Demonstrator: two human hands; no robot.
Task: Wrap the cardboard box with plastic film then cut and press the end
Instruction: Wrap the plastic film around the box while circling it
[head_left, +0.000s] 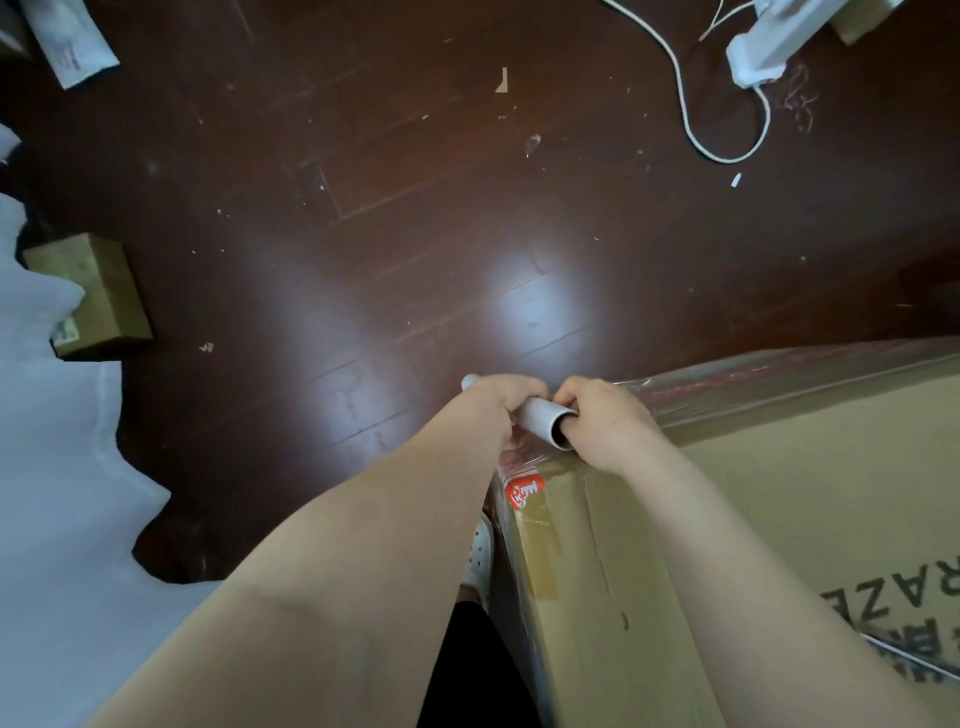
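Currently grips the film roll core (545, 418) over a corner of the cardboard box (779, 519): left hand (501, 400) curled round its far end, right hand (605, 423) clasping the open near end (one digit tucked inside). Shows plastic film (779, 379) stretched along the box's far edge.

Likely a room in a home, with parcel packing under way. A dark, glossy wooden floor (415, 208) spreads beyond a large cardboard box (805, 493) banded with clear plastic film (779, 374). Far beyond the box, a white power strip (769, 47) trails a looping white cable (685, 104). Well to the left of the box sit a small brown carton (93, 296) and blurred white sheeting (52, 467), with a padded mailing bag (72, 36) further off. Paper scraps (501, 80) dot the floor. 1 white clog (480, 551) stands just beside the box.
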